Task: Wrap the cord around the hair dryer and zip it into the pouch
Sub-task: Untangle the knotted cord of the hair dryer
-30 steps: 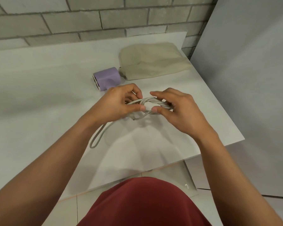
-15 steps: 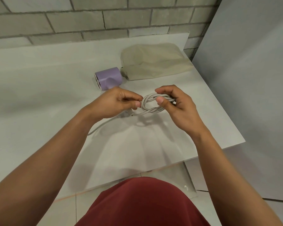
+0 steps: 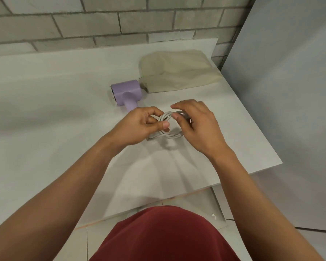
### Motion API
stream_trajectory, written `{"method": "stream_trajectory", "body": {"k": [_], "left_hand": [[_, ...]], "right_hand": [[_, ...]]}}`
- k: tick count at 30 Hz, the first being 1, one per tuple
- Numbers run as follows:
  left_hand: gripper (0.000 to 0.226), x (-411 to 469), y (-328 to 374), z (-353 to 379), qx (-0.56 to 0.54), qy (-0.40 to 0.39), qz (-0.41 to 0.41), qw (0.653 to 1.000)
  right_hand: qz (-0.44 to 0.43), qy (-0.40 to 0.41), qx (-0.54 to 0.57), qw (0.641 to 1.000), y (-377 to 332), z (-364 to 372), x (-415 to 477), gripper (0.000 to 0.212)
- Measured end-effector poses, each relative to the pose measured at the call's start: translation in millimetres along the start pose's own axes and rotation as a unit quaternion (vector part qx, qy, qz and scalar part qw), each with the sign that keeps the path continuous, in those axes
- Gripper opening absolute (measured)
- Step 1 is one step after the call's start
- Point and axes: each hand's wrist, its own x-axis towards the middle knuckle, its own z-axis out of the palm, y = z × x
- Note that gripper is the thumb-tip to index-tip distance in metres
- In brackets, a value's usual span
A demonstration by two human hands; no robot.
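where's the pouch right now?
Head view: the beige pouch lies flat at the far right corner of the table, by the brick wall, just right of the purple hair dryer and beyond the coiled cord.

Head view, steeply down, close above table [image 3: 45, 113]

I am losing the handle end of the lilac plastic hair dryer [image 3: 127, 90] behind my left hand [image 3: 139, 127], and my right hand [image 3: 198, 129] is covering some loops of the pale grey coiled cord [image 3: 169, 136]. I am failing to tell whether the beige fabric pouch [image 3: 177, 72] is zipped.
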Motion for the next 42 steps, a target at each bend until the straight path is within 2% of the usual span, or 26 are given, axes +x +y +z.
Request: {"method": "stream_trajectory", "body": {"k": [3,8,12,16,20,22,25,26,28,30,32,35,37,42], "left_hand": [[0.022,-1,4,-1,-0.007,-0.012,-0.005,1.000],[0.018,0,10,-7,-0.001,-0.029,-0.001,1.000],[0.015,3,11,-7,-0.001,-0.023,0.025,0.999],[0.014,7,11,-7,0.011,-0.002,0.050,0.999],[0.014,7,9,-5,0.006,0.025,0.023,0.999],[0.014,8,9,-3,0.012,0.030,0.018,0.999],[0.013,8,11,-1,0.006,0.046,0.009,0.999],[0.013,9,12,-1,0.011,0.052,0.004,0.999],[0.013,9,13,0,0.020,0.061,-0.004,0.998],[0.012,10,14,0,0.018,0.063,-0.003,0.998],[0.011,12,16,0,0.030,0.062,0.005,0.998],[0.009,12,17,1,0.052,0.049,0.007,0.997],[0.009,11,16,0,0.063,0.039,0.008,0.997],[0.014,9,13,-2,0.068,0.061,0.039,0.995]], "right_hand": [[-0.136,-0.010,-0.109,0.985,3,-5,8,0.020],[-0.172,0.027,-0.153,0.973,4,-11,14,0.016],[-0.118,0.076,-0.109,0.984,0,-3,8,0.015],[-0.040,0.105,0.029,0.993,-5,-1,4,0.007],[0.103,0.185,0.188,0.959,-12,-10,12,0.004],[0.142,0.166,0.198,0.956,-13,-13,17,0.004],[0.146,0.130,0.131,0.972,-5,-18,21,0.008],[0.117,0.125,0.072,0.983,-2,-20,21,0.016],[-0.011,0.123,-0.067,0.990,-1,-25,21,0.029],[-0.146,0.090,-0.152,0.973,-7,-27,22,0.032],[-0.199,0.025,-0.197,0.960,-11,-24,23,0.029],[-0.178,-0.011,-0.217,0.960,-8,-23,26,0.016],[-0.162,-0.016,-0.197,0.967,-4,-23,27,0.016],[-0.053,0.007,-0.042,0.998,7,-25,24,0.018]]}}
